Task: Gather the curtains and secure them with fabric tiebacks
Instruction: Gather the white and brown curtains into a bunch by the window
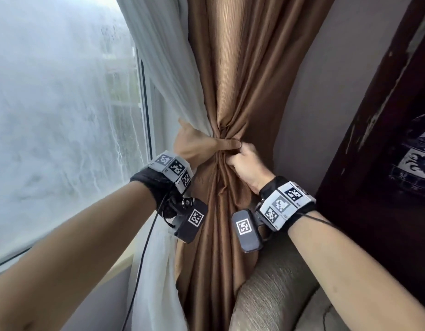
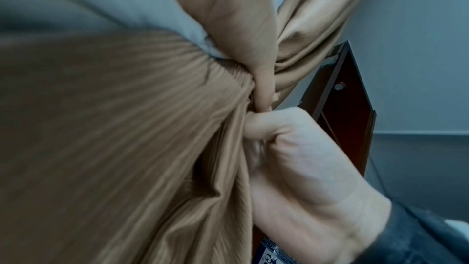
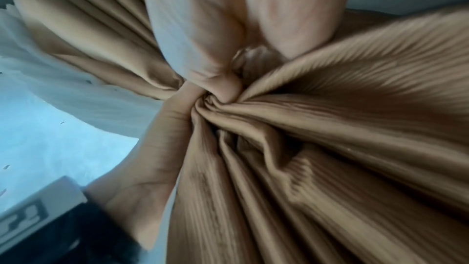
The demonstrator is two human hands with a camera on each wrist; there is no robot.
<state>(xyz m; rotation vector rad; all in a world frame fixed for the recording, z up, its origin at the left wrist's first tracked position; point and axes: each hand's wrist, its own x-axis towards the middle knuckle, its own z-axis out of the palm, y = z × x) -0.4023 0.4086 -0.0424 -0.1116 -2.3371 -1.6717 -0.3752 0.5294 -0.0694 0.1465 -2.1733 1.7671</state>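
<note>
A brown ribbed curtain [image 1: 230,80] is bunched into a tight waist, with a white sheer curtain [image 1: 168,68] pulled in beside it on the left. My left hand [image 1: 204,144] wraps round that waist from the left, one finger lying across the front. My right hand [image 1: 243,162] grips the bunched folds from the right, just under that finger. In the left wrist view my right hand [image 2: 291,148] is a fist against the brown curtain [image 2: 127,127]. In the right wrist view the brown curtain [image 3: 330,127] fans out from the pinch. I cannot make out a tieback.
A fogged, rain-streaked window [image 1: 63,115] fills the left. A beige sofa arm [image 1: 278,283] sits below my right wrist. A dark wooden cabinet [image 1: 386,139] stands close on the right, with a pale wall [image 1: 314,91] between it and the curtain.
</note>
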